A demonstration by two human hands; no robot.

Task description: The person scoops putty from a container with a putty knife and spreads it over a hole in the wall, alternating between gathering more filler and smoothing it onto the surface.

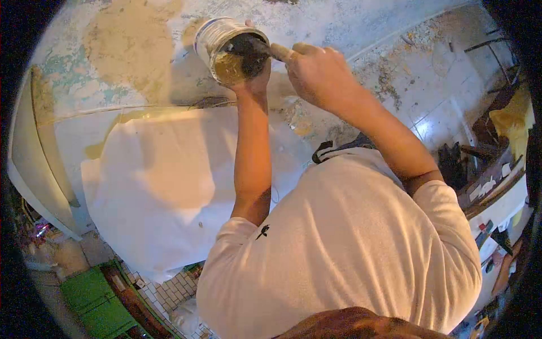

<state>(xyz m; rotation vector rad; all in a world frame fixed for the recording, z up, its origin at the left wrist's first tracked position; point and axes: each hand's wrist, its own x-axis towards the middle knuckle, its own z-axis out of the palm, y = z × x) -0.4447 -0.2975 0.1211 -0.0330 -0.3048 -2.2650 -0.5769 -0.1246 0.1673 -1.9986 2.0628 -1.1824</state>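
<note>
A whitish round tub (208, 44) with a smeared rim is tilted in front of the wall, its mouth facing me. My left hand (255, 83) grips it from below and behind, its fingers partly hidden by the tub. Inside, the tub looks dark, with a yellowish-tan coating low on its wall. My right hand (319, 74) is closed around the handle of a scraper-like tool (273, 52). The tool's far end reaches into the tub's mouth, and shadow hides its exact shape there.
The wall (305, 25) has peeling paint and tan patches. A white sheet (164, 169) covers the surface below my left arm. Crumbled debris (389, 85) lies to the right. A green box-like object (96, 296) stands lower left; dark clutter (451, 161) is at right.
</note>
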